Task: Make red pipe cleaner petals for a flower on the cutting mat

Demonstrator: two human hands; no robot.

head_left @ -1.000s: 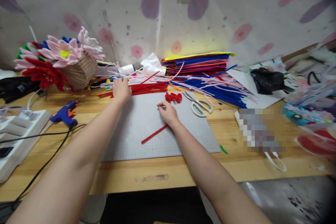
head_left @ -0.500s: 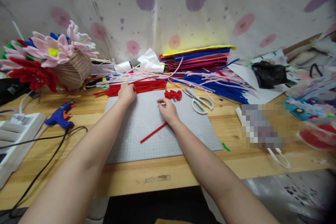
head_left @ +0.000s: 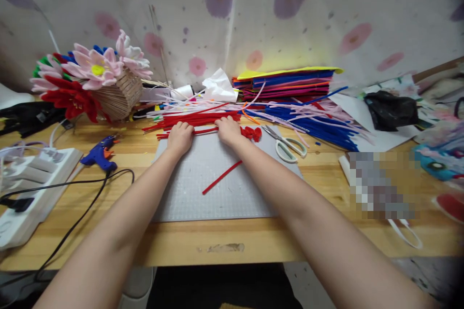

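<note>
My left hand (head_left: 181, 138) is closed around a few red pipe cleaners (head_left: 205, 131), whose ends stick out to its left. At their other end my right hand (head_left: 228, 130) has its fingers curled down onto them. This small bunch lies along the far edge of the grey cutting mat (head_left: 188, 198), just in front of a larger pile of red pipe cleaners (head_left: 203, 119). Beside my right hand sits a curled red pipe-cleaner piece (head_left: 253, 133). A single red pipe cleaner (head_left: 221, 177) lies slantwise on the mat, partly under my right forearm.
Scissors (head_left: 286, 145) rest at the mat's right edge. A blue glue gun (head_left: 99, 154) and a white power strip (head_left: 43, 188) are on the left, with a cable. Behind stand a basket of pipe-cleaner flowers (head_left: 119, 96) and stacked coloured bundles (head_left: 286, 84). Blue pipe cleaners (head_left: 326, 128) lie at right.
My right hand has moved away from above the mat to the red pipe cleaners at the back. A small red bunch has come forward from the pile. The view has shifted slightly left.
</note>
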